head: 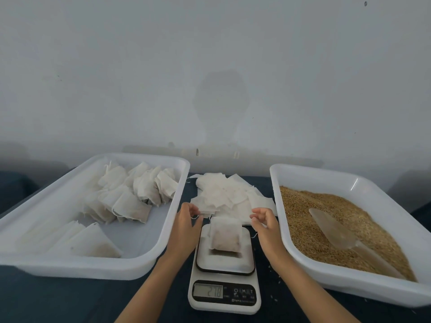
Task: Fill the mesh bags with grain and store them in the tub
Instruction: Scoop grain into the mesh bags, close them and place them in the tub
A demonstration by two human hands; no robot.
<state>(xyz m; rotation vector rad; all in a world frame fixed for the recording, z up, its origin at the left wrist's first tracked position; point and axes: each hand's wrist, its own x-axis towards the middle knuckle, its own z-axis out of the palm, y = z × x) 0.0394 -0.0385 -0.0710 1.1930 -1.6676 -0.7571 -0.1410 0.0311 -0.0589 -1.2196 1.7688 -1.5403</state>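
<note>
A pale grey-white wall (210, 66) fills the upper view, lit softly and evenly. A faint darker stain (221, 101) marks its middle. Below the wall lies the desk (70, 299), covered in dark blue cloth. A small dark spot (365, 3) sits high on the wall's right.

Filled mesh bag (225, 236) on the scale (224, 290), hands (186, 220) (264, 221) on either side, tubs beyond.
</note>
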